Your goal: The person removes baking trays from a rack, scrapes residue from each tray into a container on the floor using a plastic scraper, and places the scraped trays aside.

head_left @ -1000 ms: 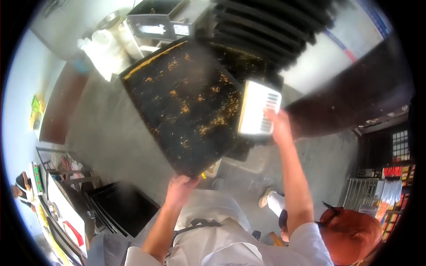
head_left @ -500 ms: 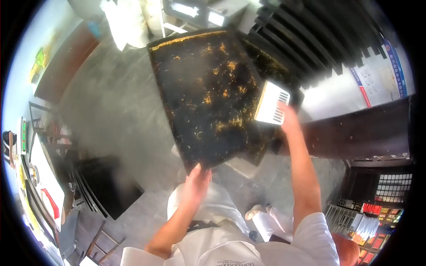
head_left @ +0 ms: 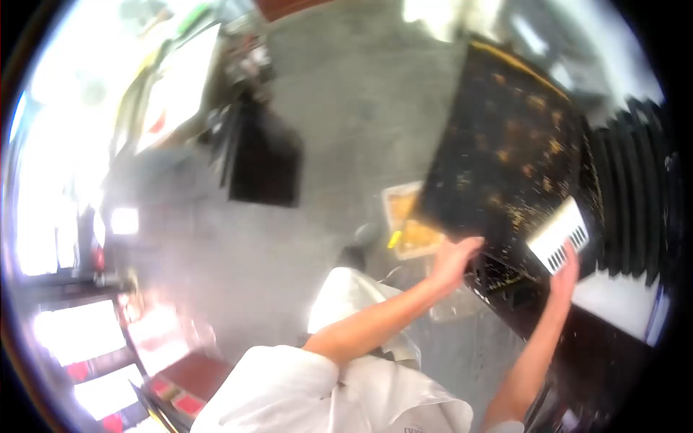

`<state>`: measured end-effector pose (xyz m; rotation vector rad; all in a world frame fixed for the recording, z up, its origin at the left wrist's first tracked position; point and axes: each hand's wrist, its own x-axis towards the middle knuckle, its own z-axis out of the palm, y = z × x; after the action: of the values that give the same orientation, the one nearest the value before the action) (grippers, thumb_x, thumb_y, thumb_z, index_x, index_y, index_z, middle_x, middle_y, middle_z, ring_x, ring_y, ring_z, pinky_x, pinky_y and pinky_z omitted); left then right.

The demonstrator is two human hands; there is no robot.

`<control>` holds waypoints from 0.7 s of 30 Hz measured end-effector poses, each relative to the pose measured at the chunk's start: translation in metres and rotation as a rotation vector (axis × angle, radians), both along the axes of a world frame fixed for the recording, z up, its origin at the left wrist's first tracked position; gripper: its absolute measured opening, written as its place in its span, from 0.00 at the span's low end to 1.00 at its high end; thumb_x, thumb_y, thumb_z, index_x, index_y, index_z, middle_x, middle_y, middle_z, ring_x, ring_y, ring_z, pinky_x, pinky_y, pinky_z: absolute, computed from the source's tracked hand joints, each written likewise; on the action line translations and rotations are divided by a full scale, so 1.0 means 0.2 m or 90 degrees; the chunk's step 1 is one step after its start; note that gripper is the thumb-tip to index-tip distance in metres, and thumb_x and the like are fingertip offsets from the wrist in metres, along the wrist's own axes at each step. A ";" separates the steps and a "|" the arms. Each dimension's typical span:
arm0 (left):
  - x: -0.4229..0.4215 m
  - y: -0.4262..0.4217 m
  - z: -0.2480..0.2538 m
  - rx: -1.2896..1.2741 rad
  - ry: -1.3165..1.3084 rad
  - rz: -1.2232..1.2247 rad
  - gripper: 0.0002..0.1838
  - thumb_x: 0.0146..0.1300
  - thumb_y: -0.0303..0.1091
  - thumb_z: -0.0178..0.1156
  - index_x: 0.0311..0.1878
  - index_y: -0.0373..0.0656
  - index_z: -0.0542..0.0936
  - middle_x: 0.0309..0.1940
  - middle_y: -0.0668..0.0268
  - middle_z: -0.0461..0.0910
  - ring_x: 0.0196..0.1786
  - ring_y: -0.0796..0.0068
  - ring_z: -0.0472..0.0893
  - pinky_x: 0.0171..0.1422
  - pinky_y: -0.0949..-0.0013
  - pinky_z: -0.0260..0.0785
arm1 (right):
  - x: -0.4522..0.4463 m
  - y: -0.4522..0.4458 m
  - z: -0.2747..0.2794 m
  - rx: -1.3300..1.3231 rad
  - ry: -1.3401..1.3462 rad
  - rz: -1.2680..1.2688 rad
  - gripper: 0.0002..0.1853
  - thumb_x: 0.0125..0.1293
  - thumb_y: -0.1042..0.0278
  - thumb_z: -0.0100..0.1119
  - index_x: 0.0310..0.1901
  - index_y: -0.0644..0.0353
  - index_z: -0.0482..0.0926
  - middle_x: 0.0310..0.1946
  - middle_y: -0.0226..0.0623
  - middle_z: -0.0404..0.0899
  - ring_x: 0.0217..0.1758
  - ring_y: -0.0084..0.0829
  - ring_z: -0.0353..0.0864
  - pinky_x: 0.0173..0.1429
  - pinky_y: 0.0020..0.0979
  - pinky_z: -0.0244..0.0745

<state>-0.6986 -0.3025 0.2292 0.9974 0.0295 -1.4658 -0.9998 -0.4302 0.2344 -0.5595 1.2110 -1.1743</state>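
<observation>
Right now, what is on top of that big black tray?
Golden crumbs speckle the black tray. Whatever lies behind the white slotted scraper in the right hand is hidden.

one head-worn cam, wide fisheye, round dark border. sits above the wearer's white shirt (head_left: pixel 361 404) at 6 o'clock, facing forward and steeply down at the grey floor (head_left: pixel 346 130). near range: left hand (head_left: pixel 455 260) at 4 o'clock, right hand (head_left: pixel 567 273) between 3 and 4, black tray (head_left: pixel 491 126) at 2.
</observation>
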 end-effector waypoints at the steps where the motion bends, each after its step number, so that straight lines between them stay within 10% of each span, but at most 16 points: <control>1: 0.00 -0.05 0.09 -0.009 -0.037 0.055 0.19 0.60 0.28 0.65 0.55 0.41 0.77 0.44 0.68 0.82 0.44 0.77 0.79 0.47 0.68 0.73 | -0.01 -0.05 0.02 0.012 0.016 0.008 0.23 0.71 0.66 0.62 0.64 0.64 0.73 0.54 0.38 0.82 0.56 0.32 0.84 0.60 0.36 0.81; 17: 0.78 0.39 0.73 0.001 -0.150 0.196 0.04 0.54 0.29 0.68 0.32 0.41 0.82 0.29 0.68 0.81 0.28 0.79 0.76 0.31 0.75 0.66 | 0.93 0.36 0.58 -0.024 0.146 0.060 0.20 0.68 0.63 0.66 0.57 0.64 0.80 0.45 0.32 0.84 0.44 0.24 0.84 0.48 0.27 0.79; 21: 1.17 0.72 0.82 0.003 -0.205 0.248 0.03 0.56 0.26 0.65 0.33 0.43 0.81 0.32 0.66 0.83 0.35 0.72 0.81 0.39 0.67 0.74 | 1.33 0.64 0.63 0.004 -0.046 0.112 0.13 0.68 0.67 0.66 0.50 0.63 0.81 0.41 0.29 0.83 0.41 0.21 0.83 0.46 0.27 0.79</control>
<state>-0.4654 -0.1587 0.3941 1.1488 -0.0054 -0.9429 -0.7338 -0.3014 0.3598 -0.6013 1.0804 -1.0336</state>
